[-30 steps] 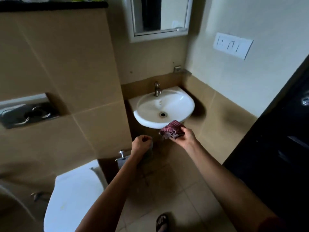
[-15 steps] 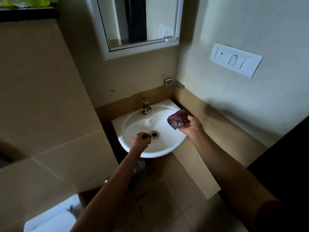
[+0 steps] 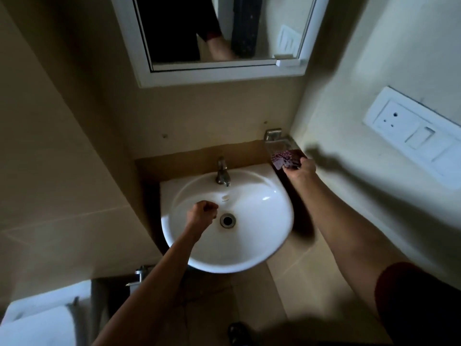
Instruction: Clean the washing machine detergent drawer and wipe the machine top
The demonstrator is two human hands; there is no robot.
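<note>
I stand at a white wall sink [image 3: 272, 236] in a dim bathroom. My right hand [image 3: 300, 169] grips a bunched red checked cloth [image 3: 284, 158] at the sink's back right corner, just below a small glass wall shelf [image 3: 279, 141]. My left hand [image 3: 200, 212] hovers over the basin in a fist, left of the drain [image 3: 227, 220]; whether it holds something small I cannot tell. No washing machine or detergent drawer is in view.
A metal tap [image 3: 222, 172] stands at the back of the sink. Above it hangs a white-framed mirror [image 3: 219, 33]. A switch panel [image 3: 414, 136] is on the right wall. A white toilet [image 3: 37, 323] sits at bottom left, with a wall valve [image 3: 139, 273] beside it.
I have stepped closer to the sink. My right hand carried the cloth from over the basin to the back right corner by the shelf. My left fist stayed over the basin.
</note>
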